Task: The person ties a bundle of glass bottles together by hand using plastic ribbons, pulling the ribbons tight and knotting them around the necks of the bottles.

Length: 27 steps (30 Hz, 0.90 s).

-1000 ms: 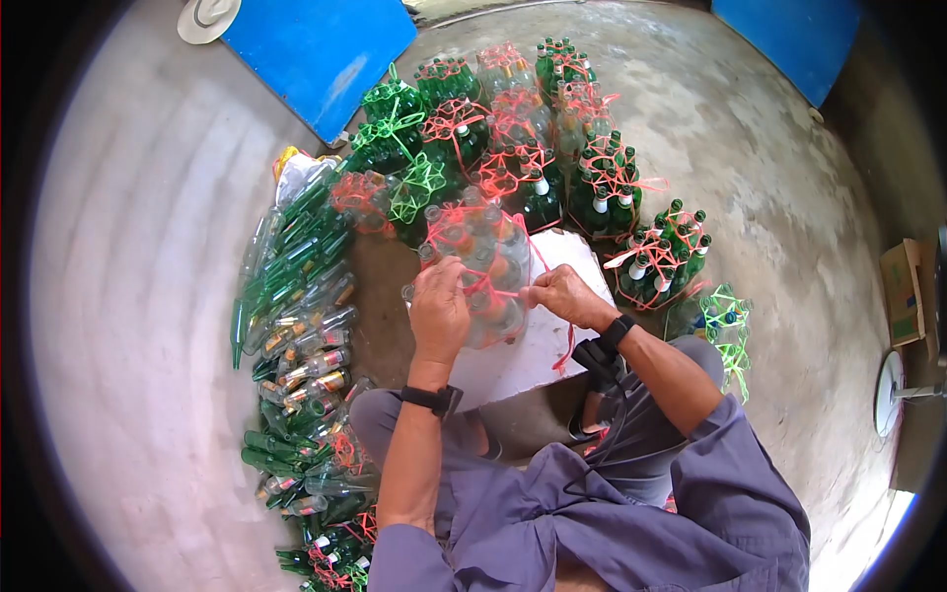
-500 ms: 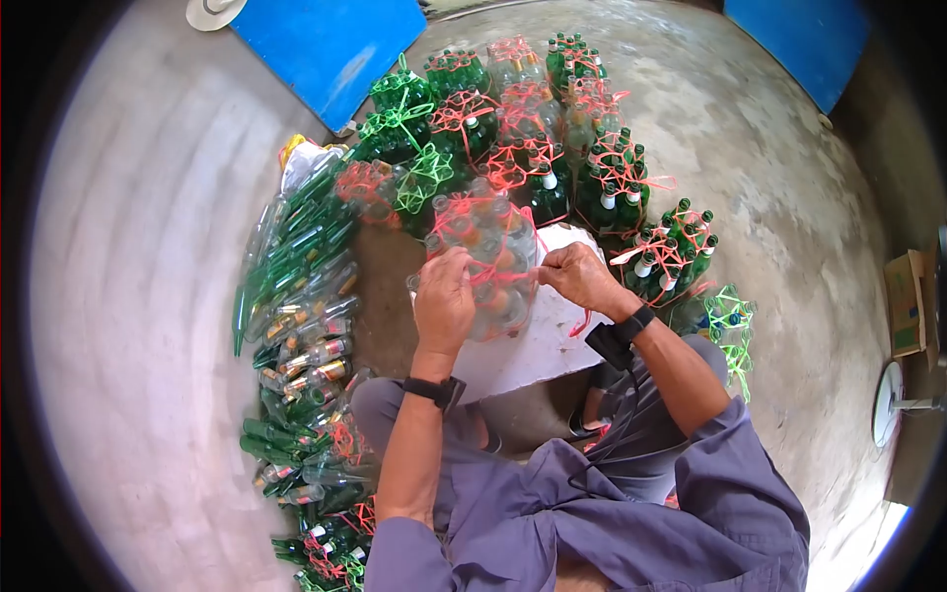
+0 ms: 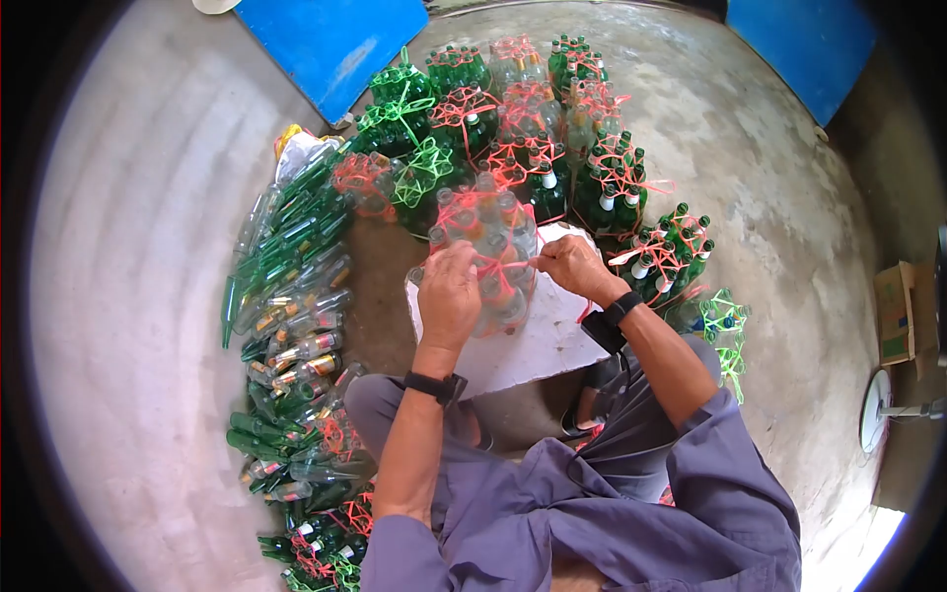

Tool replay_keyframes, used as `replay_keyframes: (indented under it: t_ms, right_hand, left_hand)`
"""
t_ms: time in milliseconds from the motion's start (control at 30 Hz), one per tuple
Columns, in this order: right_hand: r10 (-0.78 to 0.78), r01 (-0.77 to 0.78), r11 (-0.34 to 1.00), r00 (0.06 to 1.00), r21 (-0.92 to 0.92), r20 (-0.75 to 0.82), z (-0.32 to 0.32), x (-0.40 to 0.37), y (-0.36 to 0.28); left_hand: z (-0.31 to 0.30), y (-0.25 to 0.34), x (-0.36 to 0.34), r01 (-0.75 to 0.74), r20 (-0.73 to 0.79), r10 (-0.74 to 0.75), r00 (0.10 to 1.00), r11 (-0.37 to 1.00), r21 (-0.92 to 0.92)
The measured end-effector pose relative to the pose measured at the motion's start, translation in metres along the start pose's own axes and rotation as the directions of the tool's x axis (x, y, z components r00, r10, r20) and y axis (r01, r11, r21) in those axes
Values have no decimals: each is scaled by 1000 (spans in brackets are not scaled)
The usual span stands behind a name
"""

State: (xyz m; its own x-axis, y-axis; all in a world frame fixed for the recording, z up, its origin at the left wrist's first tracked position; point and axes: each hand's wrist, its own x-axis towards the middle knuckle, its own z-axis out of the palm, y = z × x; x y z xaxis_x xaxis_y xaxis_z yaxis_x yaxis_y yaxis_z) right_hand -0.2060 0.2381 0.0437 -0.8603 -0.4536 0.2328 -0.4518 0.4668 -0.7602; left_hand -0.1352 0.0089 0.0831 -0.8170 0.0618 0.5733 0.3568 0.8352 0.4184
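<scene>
A bundle of clear glass bottles [image 3: 505,296] stands on a white board [image 3: 538,360] between my knees. Pink plastic twine [image 3: 501,264] runs over and around the bottle necks. My left hand [image 3: 451,293] is closed at the bundle's left side, fingers pinching the twine. On the right, my right hand [image 3: 574,268] pinches the same twine between thumb and fingers. The strand stretches between both hands across the bottle tops, with what looks like a knot in the middle. A loose pink end hangs below my right hand.
Tied bundles of green bottles [image 3: 607,187] stand in rows beyond the board and to its right. Loose bottles [image 3: 306,345] lie piled along the left. Blue panels [image 3: 330,49] are at the back. A cardboard box [image 3: 895,311] and a fan [image 3: 875,411] stand at the right.
My right hand has moved slightly left and down, and the twine between my hands now looks drawn into a straighter line. My left hand stays at the bundle. The camera view has shifted a little.
</scene>
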Motion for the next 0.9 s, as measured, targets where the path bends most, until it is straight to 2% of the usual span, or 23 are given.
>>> replay_keyframes:
  t_ms: [33,67,233,300,333,433,500,533,633,900]
  right_hand:
    - [39,-39,999,999,-33,-1,2,3,-1]
    - [-18,18,1000,998,1,-65,6,5,5]
    - [60,-60,998,997,-8,40,-5,8,7]
    - [70,-70,988,998,139,6,0,4,7]
    - [72,-73,987,997,140,7,1,1,8]
    - [56,-59,993,998,100,32,3,-8,9]
    - [-12,12,999,1000,33,4,1,-12,8]
    - [20,-19,999,999,-42,40,-2,-13,5]
    - [185,-188,981,981,50,57,2,-13,8]
    - [161,-161,987,986,8,54,-1,-15,6]
  left_hand:
    - [0,1,0,-4,-6,4,1000,1000,-11]
    - [-1,1,-1,-8,-10,8,1000,1000,-20]
    - [-2,4,2,-3,-12,3,1000,1000,0]
    - [-2,2,1,-1,-10,1,1000,1000,11]
    - [-1,0,0,-11,-11,11,1000,1000,25]
    - [2,-1,-3,-15,-7,16,1000,999,42]
    - [1,1,-1,-17,-24,18,1000,998,54]
    - [1,3,-2,-20,-11,21,1000,997,73]
    - [0,1,-1,-23,-13,24,1000,996,85]
    - [0,0,-3,-45,6,45,999,998,51]
